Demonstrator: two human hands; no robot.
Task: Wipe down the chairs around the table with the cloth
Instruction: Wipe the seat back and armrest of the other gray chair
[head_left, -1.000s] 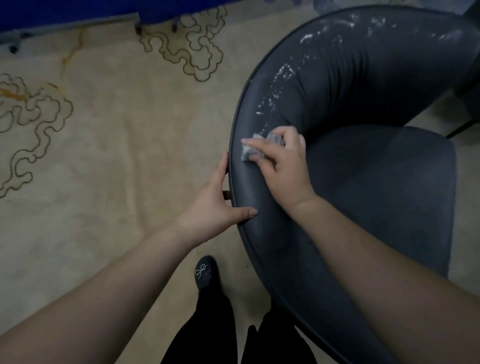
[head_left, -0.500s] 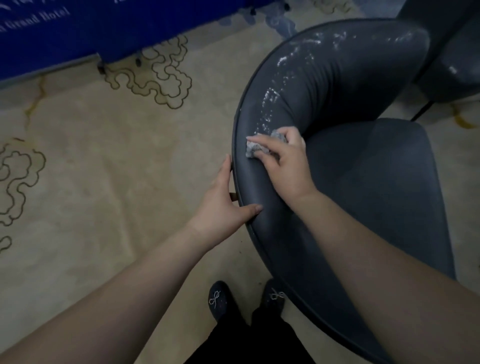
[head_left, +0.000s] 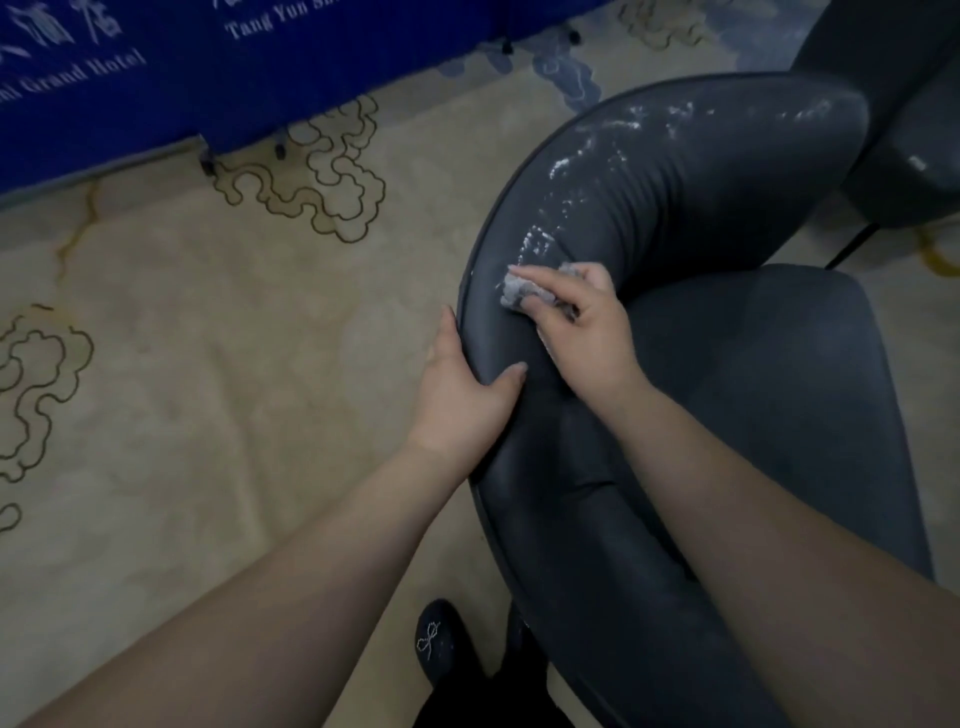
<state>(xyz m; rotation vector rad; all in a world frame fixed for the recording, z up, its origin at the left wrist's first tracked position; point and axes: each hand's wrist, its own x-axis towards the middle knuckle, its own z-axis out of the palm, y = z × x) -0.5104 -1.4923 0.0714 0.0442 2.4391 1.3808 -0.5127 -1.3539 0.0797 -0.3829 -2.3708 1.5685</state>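
While the left hand (head_left: 462, 395) grips the chair (head_left: 727, 364) rim steady at frame centre, right hand (head_left: 587, 332) fingers (head_left: 540, 273) pinch the cloth (head_left: 519, 292) against its wet backrest

A beige carpet (head_left: 218, 395) with dark looping cloud outlines covers the floor. On it stands a dark chair (head_left: 753, 415), right of the left hand's fingers (head_left: 449, 332). A second chair (head_left: 904, 171) stands beyond it. A blue banner (head_left: 218, 78) runs along the far edge. A black shoe (head_left: 436, 644) rests nearer than the fingers.
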